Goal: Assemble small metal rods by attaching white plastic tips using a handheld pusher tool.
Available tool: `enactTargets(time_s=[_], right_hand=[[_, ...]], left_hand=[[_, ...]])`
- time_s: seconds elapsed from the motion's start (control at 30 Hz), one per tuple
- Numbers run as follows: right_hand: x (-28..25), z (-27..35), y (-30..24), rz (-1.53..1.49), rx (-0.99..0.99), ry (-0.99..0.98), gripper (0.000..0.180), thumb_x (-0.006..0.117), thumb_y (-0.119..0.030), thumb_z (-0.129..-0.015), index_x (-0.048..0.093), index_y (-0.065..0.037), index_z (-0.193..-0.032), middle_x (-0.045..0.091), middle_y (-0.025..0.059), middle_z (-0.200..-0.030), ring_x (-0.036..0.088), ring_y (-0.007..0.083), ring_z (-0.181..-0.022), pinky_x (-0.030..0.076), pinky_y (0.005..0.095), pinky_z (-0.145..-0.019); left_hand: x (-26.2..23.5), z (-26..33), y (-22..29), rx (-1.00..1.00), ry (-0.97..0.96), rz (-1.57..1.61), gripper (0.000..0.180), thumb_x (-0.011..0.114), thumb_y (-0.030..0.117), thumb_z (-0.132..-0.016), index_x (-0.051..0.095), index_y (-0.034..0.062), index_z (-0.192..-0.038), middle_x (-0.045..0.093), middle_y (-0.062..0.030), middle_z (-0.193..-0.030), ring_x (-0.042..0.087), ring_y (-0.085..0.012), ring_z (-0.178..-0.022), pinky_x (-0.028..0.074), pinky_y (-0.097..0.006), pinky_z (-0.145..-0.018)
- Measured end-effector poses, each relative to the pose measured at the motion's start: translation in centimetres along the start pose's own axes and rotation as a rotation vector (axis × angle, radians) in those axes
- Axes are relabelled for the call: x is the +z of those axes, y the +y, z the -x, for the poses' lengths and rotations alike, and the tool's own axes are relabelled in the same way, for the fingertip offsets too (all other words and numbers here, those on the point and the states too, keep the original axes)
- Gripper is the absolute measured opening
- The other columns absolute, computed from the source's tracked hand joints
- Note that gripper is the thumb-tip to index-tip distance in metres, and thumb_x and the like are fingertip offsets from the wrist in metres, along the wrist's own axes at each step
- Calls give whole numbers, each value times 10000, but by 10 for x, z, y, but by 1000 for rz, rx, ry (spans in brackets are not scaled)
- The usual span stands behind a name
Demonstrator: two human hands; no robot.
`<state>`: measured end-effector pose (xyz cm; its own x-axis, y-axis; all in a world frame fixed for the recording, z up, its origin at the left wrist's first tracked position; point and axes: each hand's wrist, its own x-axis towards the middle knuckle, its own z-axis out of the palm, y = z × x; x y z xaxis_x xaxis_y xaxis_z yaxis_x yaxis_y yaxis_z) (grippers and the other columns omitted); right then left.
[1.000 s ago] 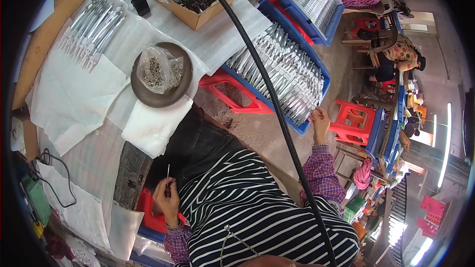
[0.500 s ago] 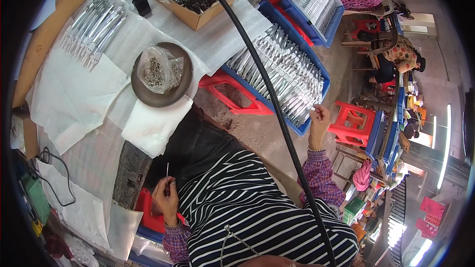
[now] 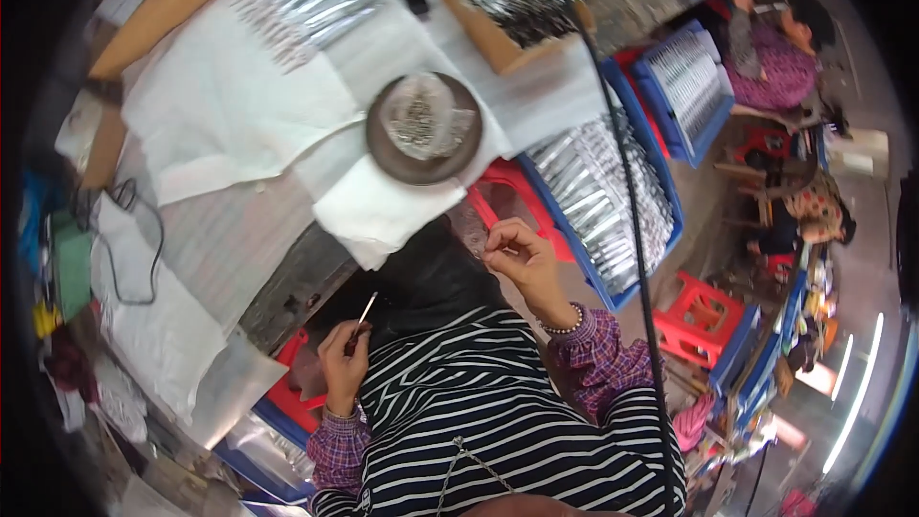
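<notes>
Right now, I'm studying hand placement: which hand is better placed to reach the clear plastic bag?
Probably the right hand: it is nearer the clear plastic bag in the round brown dish, while the left hand holds a slim dark-handled metal tool. Whether the right hand pinches something is unclear.

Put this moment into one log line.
left hand: grips thin-shafted tool | right hand: half-curled, contents unclear | brown bowl: holds clear plastic bag

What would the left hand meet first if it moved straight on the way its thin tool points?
Probably the white cloth ahead of the tool in the left hand; with depth unclear, the black fabric might come first.
</notes>
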<state>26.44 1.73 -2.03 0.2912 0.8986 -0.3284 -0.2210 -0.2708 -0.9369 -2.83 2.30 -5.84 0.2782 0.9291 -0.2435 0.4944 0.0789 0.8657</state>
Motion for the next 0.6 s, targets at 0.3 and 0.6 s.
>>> enactTargets(time_s=[0.3, 0.6], right_hand=[[45, -17, -1, -211, 167, -139, 167, 644, 60, -771, 537, -43, -848, 487, 4, -895, 500, 81, -759, 413, 204, -669], [79, -57, -65, 118, -307, -327, 216, 649, 64, -757, 544, -10, -931, 511, 14, -921, 532, 82, -790, 456, 213, -678]], left_hand=[[0, 6, -3, 21, 29, 19, 134, 594, -44, -769, 620, -1, -893, 612, -94, -775, 574, -149, -606, 434, -231, -540], [3, 3, -6, 64, 29, 50, 163, 600, -40, -752, 634, 3, -905, 614, -107, -766, 594, -182, -618, 451, -253, -542]])
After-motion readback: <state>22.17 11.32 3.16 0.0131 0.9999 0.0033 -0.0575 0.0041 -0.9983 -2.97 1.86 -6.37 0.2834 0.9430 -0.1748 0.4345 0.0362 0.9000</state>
